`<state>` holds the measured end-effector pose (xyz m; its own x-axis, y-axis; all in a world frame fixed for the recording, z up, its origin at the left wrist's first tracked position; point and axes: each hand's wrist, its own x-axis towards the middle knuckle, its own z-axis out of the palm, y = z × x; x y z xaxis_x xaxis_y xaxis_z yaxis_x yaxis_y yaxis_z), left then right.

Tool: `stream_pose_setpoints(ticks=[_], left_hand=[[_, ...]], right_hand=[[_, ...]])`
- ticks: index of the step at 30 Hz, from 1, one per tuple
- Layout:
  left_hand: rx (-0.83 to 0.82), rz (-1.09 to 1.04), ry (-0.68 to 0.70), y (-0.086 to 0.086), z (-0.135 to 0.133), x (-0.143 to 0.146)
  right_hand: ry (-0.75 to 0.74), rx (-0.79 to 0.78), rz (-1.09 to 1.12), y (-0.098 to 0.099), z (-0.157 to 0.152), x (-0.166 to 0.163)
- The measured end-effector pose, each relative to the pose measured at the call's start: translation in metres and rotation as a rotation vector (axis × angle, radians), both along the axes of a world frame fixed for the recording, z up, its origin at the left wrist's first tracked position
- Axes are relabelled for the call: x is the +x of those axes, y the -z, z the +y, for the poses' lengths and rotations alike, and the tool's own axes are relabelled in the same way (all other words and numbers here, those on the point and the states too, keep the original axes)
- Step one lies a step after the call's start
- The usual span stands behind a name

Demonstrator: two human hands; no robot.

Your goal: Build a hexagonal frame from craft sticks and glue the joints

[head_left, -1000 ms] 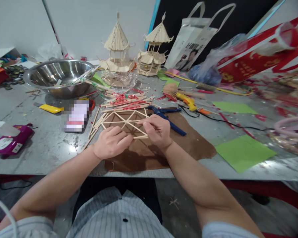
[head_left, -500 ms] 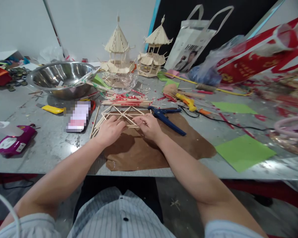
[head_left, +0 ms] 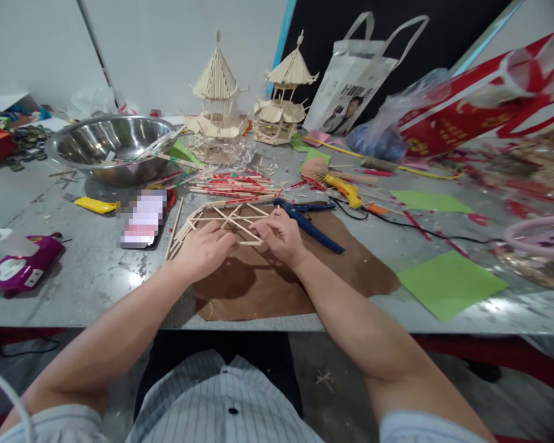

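Observation:
Between my hands is a frame of thin wooden sticks [head_left: 231, 215], its pieces crossing like a star in the middle. My left hand [head_left: 207, 247] grips its near left side, fingers bent over the sticks. On the near right side, my right hand [head_left: 281, 237] pinches the frame between thumb and fingers. Beneath lies a brown sheet [head_left: 258, 295]. A blue cutter tool [head_left: 311, 224] rests on the sheet just right of my right hand. Loose sticks [head_left: 175, 227] lie left of the frame, and red-and-white wrapped sticks [head_left: 233, 186] are piled behind it.
Two stick pagoda models [head_left: 215, 92] stand at the back. A steel bowl [head_left: 113, 169], a yellow knife [head_left: 95, 204] and a phone [head_left: 143, 218] sit to the left. On the right are a yellow glue gun [head_left: 344, 187], its black cable, and green paper [head_left: 452, 284].
The stick frame has tipped and turned slightly in my hands, its crossed middle now showing more openly. Both hands keep their hold and have shifted only a little.

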<state>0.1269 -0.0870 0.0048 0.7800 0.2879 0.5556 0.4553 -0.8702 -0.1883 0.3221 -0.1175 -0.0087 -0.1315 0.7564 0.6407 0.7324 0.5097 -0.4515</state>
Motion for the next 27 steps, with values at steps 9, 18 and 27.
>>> stream_pose_setpoints(ticks=[9, 18, 27], left_hand=[[-0.222, 0.24, -0.083, 0.004, -0.006, 0.005], [-0.317, 0.315, -0.051, 0.011, -0.005, 0.01], [-0.294, 0.309, -0.092, 0.014, -0.003, 0.012]], right_hand=[[0.119, -0.446, -0.107, 0.008, 0.009, -0.002], [0.071, -0.535, -0.208, 0.016, 0.014, -0.003], [0.139, -0.401, -0.243, 0.022, 0.02, -0.009]])
